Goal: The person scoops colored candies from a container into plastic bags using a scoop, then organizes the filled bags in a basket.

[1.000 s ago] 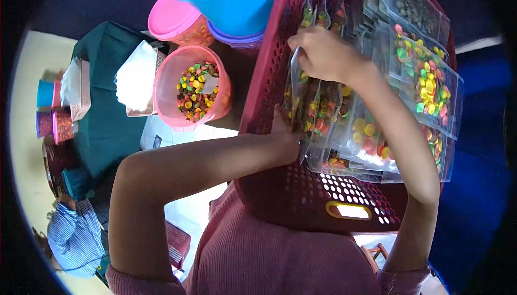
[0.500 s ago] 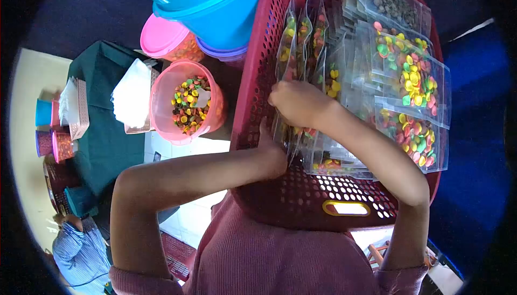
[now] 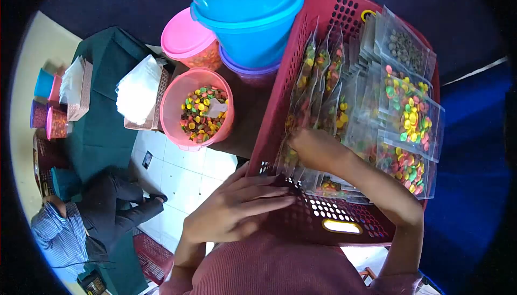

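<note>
A dark red perforated plastic basket [image 3: 277, 95] holds several clear plastic packets [image 3: 412, 120] of small yellow, green, red and pink pieces. Some packets stand on edge along the left wall; others lie overlapped on the right. Inside the basket, my right hand [image 3: 315, 149] is closed at the lower end of the standing packets, its fingertips partly hidden, and appears to grip one packet [image 3: 291, 157]. My left hand [image 3: 237, 211] is over the basket's near left corner with its fingers stretched out and nothing in it.
Left of the basket, a pink tub [image 3: 169, 117] of colored pieces has a whitish scoop-like object inside. Behind are a pink-lidded tub [image 3: 188, 33] and stacked blue tubs [image 3: 242, 31]. White plastic bags [image 3: 139, 87] fill a holder on green cloth. Another person in a striped shirt [image 3: 59, 236] sits lower left.
My left hand has come out from among the packets toward me, its fingers now extended. My right hand remains at the standing packets. The view has shifted, showing more of the seated person.
</note>
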A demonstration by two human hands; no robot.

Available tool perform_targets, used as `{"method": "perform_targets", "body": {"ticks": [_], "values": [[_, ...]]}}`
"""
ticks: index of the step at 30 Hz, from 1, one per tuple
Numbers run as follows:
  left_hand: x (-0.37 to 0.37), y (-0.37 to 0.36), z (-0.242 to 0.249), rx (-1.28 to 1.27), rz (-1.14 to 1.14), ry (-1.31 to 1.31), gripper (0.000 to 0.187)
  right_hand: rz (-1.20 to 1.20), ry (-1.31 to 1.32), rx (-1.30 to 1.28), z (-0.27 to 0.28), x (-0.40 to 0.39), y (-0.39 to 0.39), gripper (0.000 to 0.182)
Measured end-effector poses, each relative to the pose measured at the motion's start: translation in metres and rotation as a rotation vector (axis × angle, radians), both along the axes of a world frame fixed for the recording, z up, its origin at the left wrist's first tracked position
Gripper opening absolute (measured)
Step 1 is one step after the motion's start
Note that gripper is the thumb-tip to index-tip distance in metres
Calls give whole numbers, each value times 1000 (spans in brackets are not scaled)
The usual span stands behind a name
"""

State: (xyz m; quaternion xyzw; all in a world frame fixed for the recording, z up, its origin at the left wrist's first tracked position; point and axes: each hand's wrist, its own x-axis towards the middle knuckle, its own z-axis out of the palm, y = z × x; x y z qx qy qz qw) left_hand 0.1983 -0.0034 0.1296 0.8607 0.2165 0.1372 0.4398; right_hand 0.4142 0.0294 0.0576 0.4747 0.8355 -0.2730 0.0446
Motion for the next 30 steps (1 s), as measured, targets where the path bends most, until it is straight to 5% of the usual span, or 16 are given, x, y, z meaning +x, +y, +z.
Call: {"method": "perform_targets", "body": {"ticks": [4,17,21,25,27,30], "values": [[-41,-15,-21,-29,255,-81,48,27,-61,7,2,2,-4,10],[-134,-41,-40,-109,352,29,45,-97,-271,-103,14,-32,-19,20],[-196,-57,-42,-87,515,46,40,66,-317,21,15,-36,-19,26],[-259,-74,-57,-32,643,95,40,-432,49,-53,64,-64,-25,21],[-283,-80,-60,-51,670,135,39,-484,146,443,83,-85,-41,18],[-314,-90,-67,-70,701,200,39,-537,177,608,117,-141,-59,14]]}}
